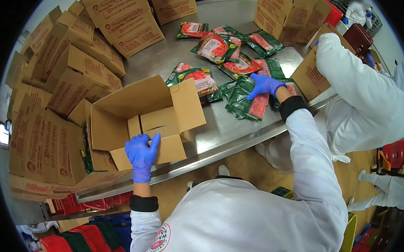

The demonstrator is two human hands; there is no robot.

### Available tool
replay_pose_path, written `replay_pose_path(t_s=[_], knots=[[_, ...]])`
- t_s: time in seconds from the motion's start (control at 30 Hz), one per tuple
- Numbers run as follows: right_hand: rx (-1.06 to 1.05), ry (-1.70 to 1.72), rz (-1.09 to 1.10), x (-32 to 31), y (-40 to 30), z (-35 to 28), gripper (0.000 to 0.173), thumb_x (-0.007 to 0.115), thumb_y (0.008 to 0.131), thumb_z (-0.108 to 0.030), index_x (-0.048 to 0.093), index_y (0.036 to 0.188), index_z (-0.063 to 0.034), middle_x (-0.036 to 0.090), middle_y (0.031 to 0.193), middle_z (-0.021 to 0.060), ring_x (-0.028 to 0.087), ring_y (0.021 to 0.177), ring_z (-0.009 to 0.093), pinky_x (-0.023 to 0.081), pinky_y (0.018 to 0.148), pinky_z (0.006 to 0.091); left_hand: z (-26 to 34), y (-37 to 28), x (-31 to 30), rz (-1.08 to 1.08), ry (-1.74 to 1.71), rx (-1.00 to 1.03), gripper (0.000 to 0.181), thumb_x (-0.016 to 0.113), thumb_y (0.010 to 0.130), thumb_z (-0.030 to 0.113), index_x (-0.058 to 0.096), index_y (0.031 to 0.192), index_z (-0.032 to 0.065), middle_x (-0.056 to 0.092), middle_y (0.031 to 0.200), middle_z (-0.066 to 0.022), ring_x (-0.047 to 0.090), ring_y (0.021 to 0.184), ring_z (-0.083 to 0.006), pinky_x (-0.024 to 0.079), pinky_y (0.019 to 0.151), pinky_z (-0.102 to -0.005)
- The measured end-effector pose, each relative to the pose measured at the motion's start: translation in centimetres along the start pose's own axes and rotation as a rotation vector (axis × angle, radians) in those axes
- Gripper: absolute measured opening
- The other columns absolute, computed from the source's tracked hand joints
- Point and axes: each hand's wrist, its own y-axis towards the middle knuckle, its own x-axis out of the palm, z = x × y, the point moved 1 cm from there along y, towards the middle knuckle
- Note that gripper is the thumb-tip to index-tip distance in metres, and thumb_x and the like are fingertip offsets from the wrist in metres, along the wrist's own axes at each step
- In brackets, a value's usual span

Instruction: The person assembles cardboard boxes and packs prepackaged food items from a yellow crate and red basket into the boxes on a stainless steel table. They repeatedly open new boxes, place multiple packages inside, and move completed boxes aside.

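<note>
My left hand (143,154), in a blue glove, grips the near flap of an open cardboard box (133,102) whose visible bottom is bare. To the right, my right hand (263,86), also gloved, rests with spread fingers on a green plastic packet of meat (243,99); whether it grips the packet is hard to tell. Beyond that hand lies a loose pile of red and green food packets (215,47). Another packet (200,80) lies just behind the open box's right flap.
Stacked cardboard boxes (81,70) line the left side of the steel table (202,139); more boxes (285,14) stand at the far right. A co-worker's white sleeve (355,72) is close on my right, beside another box (309,74). Plastic crates (88,242) stand below left.
</note>
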Motion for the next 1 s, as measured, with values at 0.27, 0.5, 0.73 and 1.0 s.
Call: replay_pose_path(t_s=[0.27,0.5,0.73,1.0], knots=[[-0.211,-0.037,0.308,1.9,-7.3,-4.6,0.073,0.087,0.062,-0.026,0.050,0.122,-0.0080,0.064,0.111,0.0148,0.062,0.103,0.036,0.052,0.083,0.0422,-0.4,1.6,0.3,-0.041,-0.023,-0.224,0.045,0.065,0.083,0.049,0.069,0.070,0.0057,0.062,0.065,-0.0121,0.060,0.067,-0.0311,0.043,0.068,-0.0430],[-0.251,-0.191,0.504,5.1,-10.8,-3.1,0.057,0.083,0.065,-0.026,0.054,0.112,-0.0108,0.059,0.099,0.0112,0.061,0.092,0.032,0.051,0.077,0.0427,13.5,9.4,-3.4,-0.021,-0.512,0.040,0.030,0.072,0.083,0.022,0.067,0.108,0.0063,0.066,0.101,-0.0126,0.062,0.095,-0.0317,0.049,0.083,-0.0413],[-0.399,-0.240,0.578,6.4,-12.5,-4.2,0.054,0.081,0.065,-0.023,0.056,0.112,-0.0139,0.057,0.094,0.0083,0.060,0.082,0.030,0.050,0.070,0.0431,21.8,12.8,8.3,-0.678,-0.693,0.103,0.069,0.058,0.084,0.063,0.060,0.122,0.0054,0.067,0.101,-0.0222,0.065,0.094,-0.0392,0.050,0.084,-0.0469],[-0.460,-0.046,0.686,9.0,-16.1,-2.8,0.040,0.078,0.070,-0.017,0.060,0.106,-0.0132,0.057,0.094,0.0103,0.061,0.084,0.030,0.052,0.073,0.0404,18.4,12.3,13.1,-0.667,-0.737,-0.196,0.060,0.060,0.088,0.055,0.065,0.114,0.0012,0.070,0.096,-0.0168,0.066,0.086,-0.0257,0.050,0.080,-0.0380]])
